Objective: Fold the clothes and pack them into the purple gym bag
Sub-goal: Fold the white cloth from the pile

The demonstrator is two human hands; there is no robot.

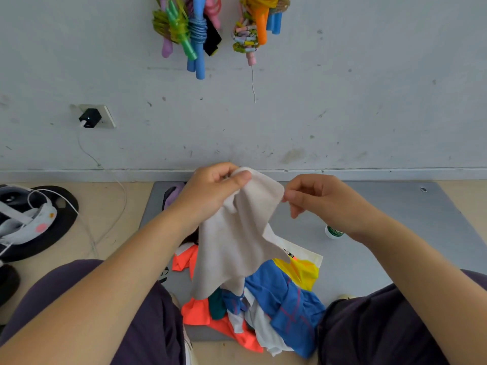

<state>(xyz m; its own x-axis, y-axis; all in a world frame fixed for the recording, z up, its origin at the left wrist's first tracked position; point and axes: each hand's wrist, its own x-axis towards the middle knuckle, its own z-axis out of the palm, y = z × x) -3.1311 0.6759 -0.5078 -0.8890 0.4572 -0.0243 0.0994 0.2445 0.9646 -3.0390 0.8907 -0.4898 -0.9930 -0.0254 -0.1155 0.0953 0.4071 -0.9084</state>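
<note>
A beige cloth (237,233) hangs in the air above a pile of clothes. My left hand (210,191) grips its upper left corner with thumb and curled fingers. My right hand (319,198) pinches the upper right corner. Below lies the heap of clothes (276,299) on a grey mat (369,246), with blue, orange, yellow and white pieces mixed together. A bit of the purple gym bag (172,194) shows behind my left wrist; most of it is hidden.
A small white bottle with a green label (333,231) lies on the mat under my right wrist. Black shoes and a white cable (39,219) sit on the floor at left. Skipping ropes (195,30) hang on the wall. My knees flank the pile.
</note>
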